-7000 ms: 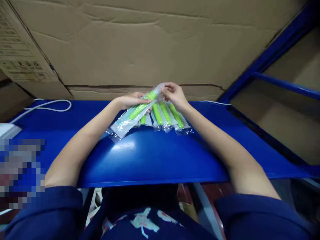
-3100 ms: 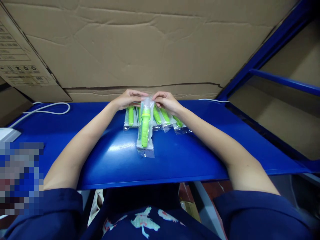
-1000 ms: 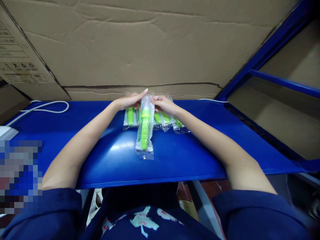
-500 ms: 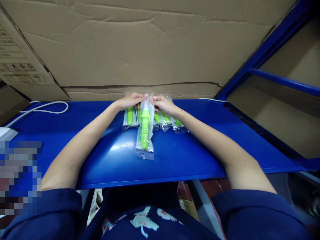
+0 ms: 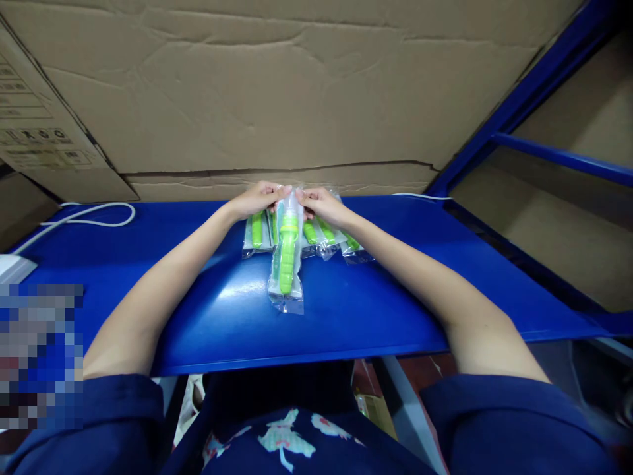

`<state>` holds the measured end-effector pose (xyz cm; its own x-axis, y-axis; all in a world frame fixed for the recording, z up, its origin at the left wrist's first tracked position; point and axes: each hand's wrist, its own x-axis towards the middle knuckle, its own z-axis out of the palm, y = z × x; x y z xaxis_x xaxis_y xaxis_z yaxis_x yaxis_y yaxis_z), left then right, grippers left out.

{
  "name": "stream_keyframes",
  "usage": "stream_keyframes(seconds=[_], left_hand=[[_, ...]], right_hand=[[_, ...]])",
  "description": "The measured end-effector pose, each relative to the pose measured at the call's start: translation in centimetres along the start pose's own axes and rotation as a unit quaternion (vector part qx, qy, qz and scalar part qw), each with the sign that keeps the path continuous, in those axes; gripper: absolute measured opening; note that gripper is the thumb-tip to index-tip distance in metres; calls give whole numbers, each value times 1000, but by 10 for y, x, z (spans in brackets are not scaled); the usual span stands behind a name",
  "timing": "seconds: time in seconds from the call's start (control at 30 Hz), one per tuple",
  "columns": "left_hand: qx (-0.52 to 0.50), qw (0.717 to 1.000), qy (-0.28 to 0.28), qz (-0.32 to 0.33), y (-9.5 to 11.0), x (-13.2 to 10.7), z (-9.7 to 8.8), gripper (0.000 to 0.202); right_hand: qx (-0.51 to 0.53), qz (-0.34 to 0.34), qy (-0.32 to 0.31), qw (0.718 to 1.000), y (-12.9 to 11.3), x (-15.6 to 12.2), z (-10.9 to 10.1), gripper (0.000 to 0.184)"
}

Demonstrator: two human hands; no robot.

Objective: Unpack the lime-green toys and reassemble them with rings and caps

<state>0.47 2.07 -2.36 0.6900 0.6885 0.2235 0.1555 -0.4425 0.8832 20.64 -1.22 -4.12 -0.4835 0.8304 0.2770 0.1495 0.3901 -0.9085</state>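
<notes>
Both hands pinch the far end of a clear plastic bag (image 5: 287, 257) that holds a bright green, ridged stick-shaped item with a clear cap end. My left hand (image 5: 258, 199) grips the bag's left side between thumb and fingers. On its right side, my right hand (image 5: 320, 204) does the same. The bag's near end points toward me above the blue tabletop. Behind and beside it lie several similar bagged green items (image 5: 256, 231), partly covered by my hands. What exactly the green item is, I cannot tell.
The blue table (image 5: 346, 310) ends at a tall cardboard panel (image 5: 297, 99). A white cable (image 5: 113, 221) loops at the left, near a white object (image 5: 14, 267). A blue metal frame (image 5: 558, 158) stands on the right. The lower left is pixelated.
Almost nothing differs. The held bag has tilted very slightly and its near end has risen a touch; both hands keep their pinch.
</notes>
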Motion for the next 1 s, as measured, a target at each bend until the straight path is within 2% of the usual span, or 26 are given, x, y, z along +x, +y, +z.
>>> stream_keyframes(seconds=[0.17,0.27,0.43,0.6,0.77,0.87,0.93,1.0], left_hand=[[1,1000,12,1,2,0,2,60],[1,1000,21,5,4,-1,3,59],[-4,999,33,37,7,1,3,60],[11,996,67,55,9,3,6,63],[31,999,17,-14,20,-2,8,66],[62,998,-8,-18,30,-6,9,58],[59,998,17,-19,34,-9,7,57],[35,996,76,-30,31,-15,-2,59]], right_hand=[[17,-1,11,1000,5,2,1,47],[9,-12,45,999,3,0,6,50],[-46,-68,121,989,-7,-4,14,58],[-52,-68,136,987,-7,-6,15,61],[-12,-62,167,984,-5,-3,14,58],[-25,-57,171,983,-12,1,8,60],[-43,-50,163,984,-20,2,2,63],[-80,-45,162,983,-28,-1,-3,65]])
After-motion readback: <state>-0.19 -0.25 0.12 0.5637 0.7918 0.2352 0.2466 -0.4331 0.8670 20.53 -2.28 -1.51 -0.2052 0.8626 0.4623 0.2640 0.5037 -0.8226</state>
